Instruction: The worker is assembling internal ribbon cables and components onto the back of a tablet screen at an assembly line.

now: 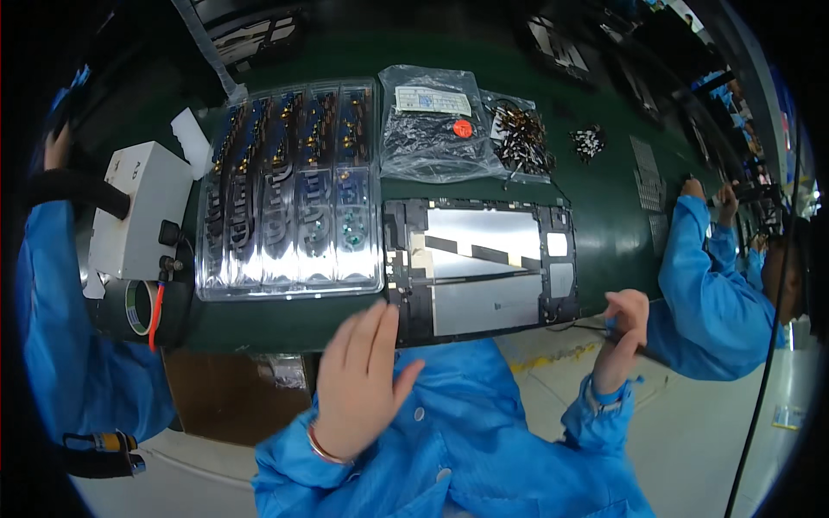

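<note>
In front of me on the green bench lies an opened tablet-like device [486, 312], black-framed with silver panels inside and dark strips across them. My left hand [358, 380] is at its lower left corner, fingers stretched out and held together, thumb apart, with nothing in it. Off the device's lower right corner is my right hand [622, 337], its fingers bent and closed. A thin dark thing shows beside these fingers; its kind is hard to make out.
A clear compartment tray [289, 292] of small parts stands left, beside a white box [142, 207] and a tape roll [141, 308]. Behind the device lie a plastic bag [432, 142], a cable bundle [521, 142] and a small parts pile [588, 142]. Blue-sleeved people [717, 285] work on both sides.
</note>
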`<state>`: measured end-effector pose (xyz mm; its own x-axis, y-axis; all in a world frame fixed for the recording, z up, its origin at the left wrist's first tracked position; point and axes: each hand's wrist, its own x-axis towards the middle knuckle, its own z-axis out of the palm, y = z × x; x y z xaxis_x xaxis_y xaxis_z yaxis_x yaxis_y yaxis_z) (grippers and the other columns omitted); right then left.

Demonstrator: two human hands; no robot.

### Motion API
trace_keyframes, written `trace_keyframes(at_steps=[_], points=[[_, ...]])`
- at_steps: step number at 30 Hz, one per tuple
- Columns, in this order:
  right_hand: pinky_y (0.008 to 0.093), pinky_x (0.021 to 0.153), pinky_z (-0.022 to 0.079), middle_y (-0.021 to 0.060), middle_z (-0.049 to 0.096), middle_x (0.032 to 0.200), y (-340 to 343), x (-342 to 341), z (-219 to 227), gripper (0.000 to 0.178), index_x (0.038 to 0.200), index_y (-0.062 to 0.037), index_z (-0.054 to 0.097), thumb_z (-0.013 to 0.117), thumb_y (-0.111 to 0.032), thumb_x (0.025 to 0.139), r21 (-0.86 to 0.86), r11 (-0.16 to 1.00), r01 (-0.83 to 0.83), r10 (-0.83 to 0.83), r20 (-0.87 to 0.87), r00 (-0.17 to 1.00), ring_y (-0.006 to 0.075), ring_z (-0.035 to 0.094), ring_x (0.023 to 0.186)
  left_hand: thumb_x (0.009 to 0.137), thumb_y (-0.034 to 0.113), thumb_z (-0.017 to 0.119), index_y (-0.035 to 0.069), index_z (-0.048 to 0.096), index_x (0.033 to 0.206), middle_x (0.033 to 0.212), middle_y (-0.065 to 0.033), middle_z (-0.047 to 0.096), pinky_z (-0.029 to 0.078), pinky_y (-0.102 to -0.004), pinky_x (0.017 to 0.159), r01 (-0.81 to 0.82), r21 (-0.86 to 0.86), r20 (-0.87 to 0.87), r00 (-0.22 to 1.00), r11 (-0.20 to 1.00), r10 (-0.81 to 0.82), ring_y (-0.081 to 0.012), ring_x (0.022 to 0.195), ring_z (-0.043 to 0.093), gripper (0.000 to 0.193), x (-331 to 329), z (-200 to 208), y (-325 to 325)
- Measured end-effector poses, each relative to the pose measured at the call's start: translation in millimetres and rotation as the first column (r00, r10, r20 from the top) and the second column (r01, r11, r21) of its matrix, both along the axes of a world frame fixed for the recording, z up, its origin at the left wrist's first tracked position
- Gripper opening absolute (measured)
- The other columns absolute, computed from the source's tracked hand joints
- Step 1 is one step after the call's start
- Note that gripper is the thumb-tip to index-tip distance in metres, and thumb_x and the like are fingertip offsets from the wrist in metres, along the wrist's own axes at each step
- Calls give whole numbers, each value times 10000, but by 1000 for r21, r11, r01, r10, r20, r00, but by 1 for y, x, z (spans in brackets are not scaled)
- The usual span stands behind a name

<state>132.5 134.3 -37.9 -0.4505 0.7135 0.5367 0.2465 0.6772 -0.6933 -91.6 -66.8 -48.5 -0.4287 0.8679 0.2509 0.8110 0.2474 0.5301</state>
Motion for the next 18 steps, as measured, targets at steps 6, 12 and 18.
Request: trace_keyframes(at_steps=[6, 12, 18], points=[[213, 623, 417, 54, 581, 828, 21, -98, 36, 156, 936, 14, 586, 551, -105, 842, -429, 825, -367, 401, -11, 916, 92, 528, 717, 716, 365, 645, 16, 387, 1274, 1159, -143, 496, 351, -450, 926, 93, -59, -287, 952, 994, -106, -255, 1090, 470, 708, -43, -4, 43], [252, 750, 460, 76, 606, 931, 57, -169, 12, 205, 997, -16, 614, 596, -25, 793, -286, 816, -503, 573, 279, 771, 159, 579, 841, 731, 377, 628, 13, 397, 1266, 1181, -136, 486, 314, -504, 942, 38, -121, -304, 950, 992, -74, -273, 1100, 456, 687, -35, 2, 42], [264, 710, 490, 104, 610, 939, 74, -192, -12, 204, 983, -26, 622, 628, -71, 785, -256, 857, -448, 502, 218, 837, 168, 612, 811, 769, 407, 580, 19, 525, 1149, 1172, -85, 511, 213, -580, 974, 43, -129, -314, 946, 991, -82, -298, 1175, 390, 546, -46, 12, 106]])
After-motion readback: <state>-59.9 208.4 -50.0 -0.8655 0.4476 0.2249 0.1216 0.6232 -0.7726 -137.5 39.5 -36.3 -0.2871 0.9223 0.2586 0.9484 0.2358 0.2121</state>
